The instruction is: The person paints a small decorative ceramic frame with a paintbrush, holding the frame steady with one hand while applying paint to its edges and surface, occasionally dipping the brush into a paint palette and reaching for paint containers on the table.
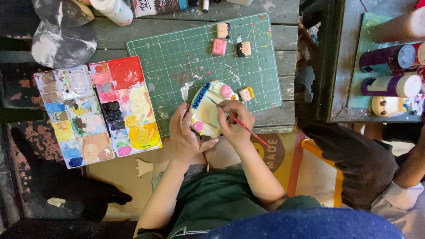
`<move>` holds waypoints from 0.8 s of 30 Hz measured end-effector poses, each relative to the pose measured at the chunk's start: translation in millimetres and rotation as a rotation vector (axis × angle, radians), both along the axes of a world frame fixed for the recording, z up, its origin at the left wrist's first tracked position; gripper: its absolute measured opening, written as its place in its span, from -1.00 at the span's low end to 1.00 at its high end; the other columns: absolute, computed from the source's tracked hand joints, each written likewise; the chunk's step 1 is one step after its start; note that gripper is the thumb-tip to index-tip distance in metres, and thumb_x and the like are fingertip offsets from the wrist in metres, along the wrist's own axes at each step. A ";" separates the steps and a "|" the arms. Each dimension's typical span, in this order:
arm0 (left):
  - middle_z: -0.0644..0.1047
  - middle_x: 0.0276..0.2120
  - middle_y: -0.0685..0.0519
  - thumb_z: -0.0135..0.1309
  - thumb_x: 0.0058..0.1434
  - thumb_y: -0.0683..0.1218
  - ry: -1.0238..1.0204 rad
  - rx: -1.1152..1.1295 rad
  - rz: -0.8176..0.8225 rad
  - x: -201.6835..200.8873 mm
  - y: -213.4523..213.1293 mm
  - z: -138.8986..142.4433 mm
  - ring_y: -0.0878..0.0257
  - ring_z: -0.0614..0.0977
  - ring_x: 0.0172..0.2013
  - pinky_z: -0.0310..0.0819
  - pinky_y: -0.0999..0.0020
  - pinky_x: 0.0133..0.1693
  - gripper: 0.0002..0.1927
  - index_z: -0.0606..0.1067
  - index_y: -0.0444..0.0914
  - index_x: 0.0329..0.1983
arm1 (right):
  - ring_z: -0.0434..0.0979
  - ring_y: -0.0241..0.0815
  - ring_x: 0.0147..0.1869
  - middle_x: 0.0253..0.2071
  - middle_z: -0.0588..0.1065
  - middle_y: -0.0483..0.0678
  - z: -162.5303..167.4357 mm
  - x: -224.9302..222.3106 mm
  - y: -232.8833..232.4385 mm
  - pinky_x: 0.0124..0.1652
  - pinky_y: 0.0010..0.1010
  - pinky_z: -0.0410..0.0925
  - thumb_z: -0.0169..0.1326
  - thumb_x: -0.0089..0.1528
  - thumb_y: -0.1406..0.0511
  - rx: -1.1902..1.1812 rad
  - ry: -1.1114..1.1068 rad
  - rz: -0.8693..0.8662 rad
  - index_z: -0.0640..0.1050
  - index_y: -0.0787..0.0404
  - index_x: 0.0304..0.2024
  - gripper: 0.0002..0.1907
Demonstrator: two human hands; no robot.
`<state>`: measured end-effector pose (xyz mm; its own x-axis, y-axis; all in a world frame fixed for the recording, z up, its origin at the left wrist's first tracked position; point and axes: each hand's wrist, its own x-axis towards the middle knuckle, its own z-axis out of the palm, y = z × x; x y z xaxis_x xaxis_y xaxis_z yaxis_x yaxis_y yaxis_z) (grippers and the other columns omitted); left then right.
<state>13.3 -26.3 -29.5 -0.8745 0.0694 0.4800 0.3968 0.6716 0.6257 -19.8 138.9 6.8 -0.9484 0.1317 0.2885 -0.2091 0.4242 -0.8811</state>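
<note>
Broadly spread across the weathered grey-green plank table (283, 13): a dark green gridded cutting mat (177, 66), flecked with dried paint, lying flat with its near edge close to the table's front. Just left of it, touching or nearly so, an open two-leaf white plastic paint palette (95, 110), wells crusted with red, yellow, black, pink, blue and peach paint. Farther up left, two round grey paint-smeared discs (64, 42), overlapping. Off to the right, on a separate surface, several paint bottles lying on their sides (389, 73).

Next in size, at the mat's near edge, a cream-coloured rounded clay piece (208, 113) with a row of blue beads along its upper left rim and pink blobs on its face, tilted up off the mat. Left hand (186, 132) wrapped around its left side and underside, fingers curled, thumb across the lower edge, grasping it firmly. Right hand (237, 124) pinched shut on a thin red-handled paintbrush (241, 124), bristle tip resting on the piece's upper face near the beads, handle slanting down and right past the wrist.

Smallest, scattered on the mat: three little square painted blocks (230, 42) near the far edge, peach, pink and tan, and one yellowish block (246, 94) just right of the clay piece.
</note>
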 end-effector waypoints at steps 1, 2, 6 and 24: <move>0.31 0.29 -0.34 0.11 0.19 0.49 0.004 0.000 0.001 -0.5 0.3 -0.2 -0.27 0.45 0.22 0.37 -0.17 0.21 0.05 0.03 -0.23 0.46 | 0.23 -0.53 -0.53 -0.21 0.61 -0.08 -0.5 -0.5 -0.1 -0.50 -0.64 0.13 0.23 0.26 0.50 -0.023 -0.004 0.000 0.40 0.22 -0.18 -0.75; 0.31 0.29 -0.34 0.11 0.19 0.49 0.007 -0.001 0.003 -0.9 0.4 -0.3 -0.27 0.45 0.22 0.38 -0.17 0.21 0.05 0.03 -0.23 0.46 | 0.24 -0.53 -0.53 -0.19 0.61 -0.07 -0.7 -1.0 -0.4 -0.50 -0.64 0.14 0.23 0.26 0.50 -0.027 -0.006 -0.003 0.40 0.23 -0.18 -0.75; 0.30 0.30 -0.33 0.10 0.19 0.49 0.021 -0.011 0.004 -2.2 -0.1 -1.9 -0.27 0.45 0.22 0.38 -0.17 0.20 0.05 0.03 -0.22 0.45 | 0.26 -0.53 -0.52 -0.14 0.60 -0.04 0.7 -2.4 -2.5 -0.49 -0.64 0.17 0.22 0.26 0.50 -0.055 -0.008 -0.011 0.41 0.24 -0.17 -0.77; 0.30 0.30 -0.32 0.08 0.20 0.50 0.027 -0.032 0.018 -1.2 0.7 -4.2 -0.26 0.45 0.22 0.37 -0.17 0.20 0.04 0.04 -0.23 0.45 | 0.52 -0.43 -0.36 -0.13 0.59 -0.05 15.2 -4.9 -3.8 -0.37 -0.60 0.36 0.25 0.19 0.50 0.035 0.037 0.053 0.50 0.21 -0.24 -0.81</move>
